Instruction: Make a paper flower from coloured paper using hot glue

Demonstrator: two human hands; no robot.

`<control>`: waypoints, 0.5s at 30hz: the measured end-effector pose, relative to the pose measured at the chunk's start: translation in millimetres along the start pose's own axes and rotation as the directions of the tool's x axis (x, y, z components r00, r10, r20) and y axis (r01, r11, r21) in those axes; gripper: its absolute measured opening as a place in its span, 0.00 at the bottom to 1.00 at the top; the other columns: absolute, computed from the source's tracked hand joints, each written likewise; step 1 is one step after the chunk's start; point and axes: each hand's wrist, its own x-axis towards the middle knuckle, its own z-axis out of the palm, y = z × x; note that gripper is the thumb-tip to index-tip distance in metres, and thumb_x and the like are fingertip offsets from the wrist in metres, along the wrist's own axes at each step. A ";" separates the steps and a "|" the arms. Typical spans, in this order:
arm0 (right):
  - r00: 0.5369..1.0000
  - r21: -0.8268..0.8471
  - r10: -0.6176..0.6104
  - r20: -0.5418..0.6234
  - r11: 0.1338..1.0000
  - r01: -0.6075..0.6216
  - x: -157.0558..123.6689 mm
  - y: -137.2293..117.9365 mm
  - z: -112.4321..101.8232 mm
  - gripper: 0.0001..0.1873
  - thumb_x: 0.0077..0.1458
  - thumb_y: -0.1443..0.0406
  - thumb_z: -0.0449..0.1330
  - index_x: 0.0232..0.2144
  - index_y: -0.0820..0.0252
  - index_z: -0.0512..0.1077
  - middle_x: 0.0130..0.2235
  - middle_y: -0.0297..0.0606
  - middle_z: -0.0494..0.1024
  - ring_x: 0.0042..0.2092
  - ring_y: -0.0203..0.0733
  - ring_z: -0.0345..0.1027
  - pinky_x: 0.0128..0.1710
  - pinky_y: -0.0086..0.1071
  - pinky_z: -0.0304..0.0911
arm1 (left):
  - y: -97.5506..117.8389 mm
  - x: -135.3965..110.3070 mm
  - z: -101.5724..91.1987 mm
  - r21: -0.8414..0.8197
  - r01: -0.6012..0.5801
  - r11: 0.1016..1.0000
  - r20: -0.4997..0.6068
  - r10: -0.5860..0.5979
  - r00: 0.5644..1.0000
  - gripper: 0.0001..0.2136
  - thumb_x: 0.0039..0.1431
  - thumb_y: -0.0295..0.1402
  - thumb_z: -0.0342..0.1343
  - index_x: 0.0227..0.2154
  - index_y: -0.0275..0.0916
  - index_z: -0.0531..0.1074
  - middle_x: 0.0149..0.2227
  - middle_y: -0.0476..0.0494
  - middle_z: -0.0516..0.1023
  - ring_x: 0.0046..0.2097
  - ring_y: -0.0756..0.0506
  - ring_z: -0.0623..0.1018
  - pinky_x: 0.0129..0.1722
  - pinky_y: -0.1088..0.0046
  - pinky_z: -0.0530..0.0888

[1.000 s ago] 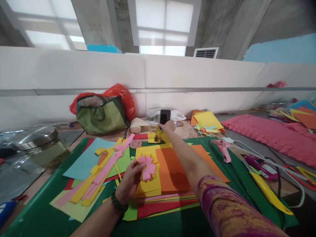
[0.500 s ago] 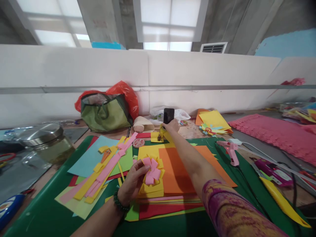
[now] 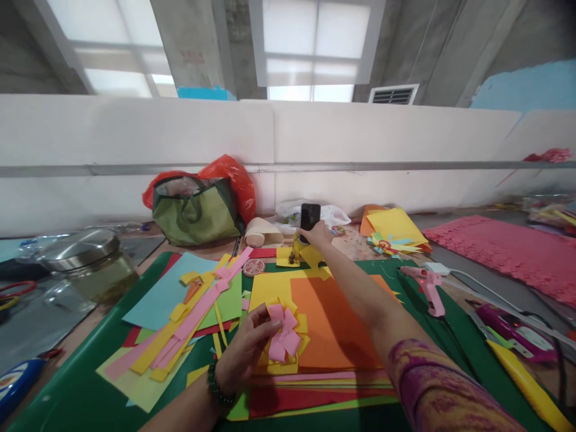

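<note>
My left hand [image 3: 245, 351] is closed on a pink and yellow paper flower [image 3: 283, 339], held just above a stack of coloured paper sheets [image 3: 333, 324] on the green mat [image 3: 67, 396]. My right arm reaches far across the table, and my right hand [image 3: 317, 234] touches a black phone [image 3: 310, 216] that stands upright by the white wall; its fingers curl at the phone's lower edge. A small yellow paper piece [image 3: 288, 257] lies just below that hand.
Pink and yellow paper strips [image 3: 189, 312] lie left of the stack. A green bag [image 3: 195, 210] and a glass jar with a metal lid [image 3: 90, 264] stand at the left. A pink glue gun [image 3: 427, 285], a yellow knife [image 3: 526, 378] and pink fabric [image 3: 504, 252] lie on the right.
The view has shifted slightly, so everything sits a little lower and further right. My left hand has turned the paper flower a little. My right hand stays at the phone.
</note>
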 end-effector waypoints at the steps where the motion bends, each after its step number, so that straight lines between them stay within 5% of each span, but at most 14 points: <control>1: 1.000 0.003 0.020 -0.017 1.000 -0.020 -0.8 -2.8 3.1 0.39 0.43 0.47 0.65 0.49 0.67 0.62 0.48 0.58 0.74 0.53 0.59 0.67 0.48 0.43 0.63 | -0.6 -0.1 0.6 0.008 0.005 1.000 0.012 -0.005 1.000 0.12 0.35 0.32 0.72 0.25 0.36 0.78 0.27 0.46 0.78 0.28 0.50 0.75 0.29 0.78 0.72; 9: 0.993 0.068 0.102 -0.062 0.993 -0.098 -1.6 -13.4 17.0 0.39 0.43 0.53 0.66 0.51 0.69 0.60 0.49 0.61 0.72 0.54 0.60 0.65 0.51 0.46 0.61 | -1.0 0.2 -0.9 0.044 0.006 0.999 0.068 -0.009 0.998 0.13 0.35 0.34 0.72 0.26 0.36 0.78 0.26 0.46 0.77 0.28 0.50 0.75 0.28 0.78 0.71; 15: 1.000 0.167 0.022 0.008 0.986 -0.023 3.7 3.1 8.9 0.38 0.43 0.49 0.67 0.50 0.67 0.63 0.48 0.56 0.74 0.51 0.56 0.68 0.45 0.40 0.65 | 1.1 -2.3 0.1 0.009 -0.003 1.000 0.093 0.002 0.996 0.12 0.35 0.33 0.72 0.25 0.37 0.79 0.26 0.46 0.78 0.28 0.50 0.75 0.29 0.78 0.72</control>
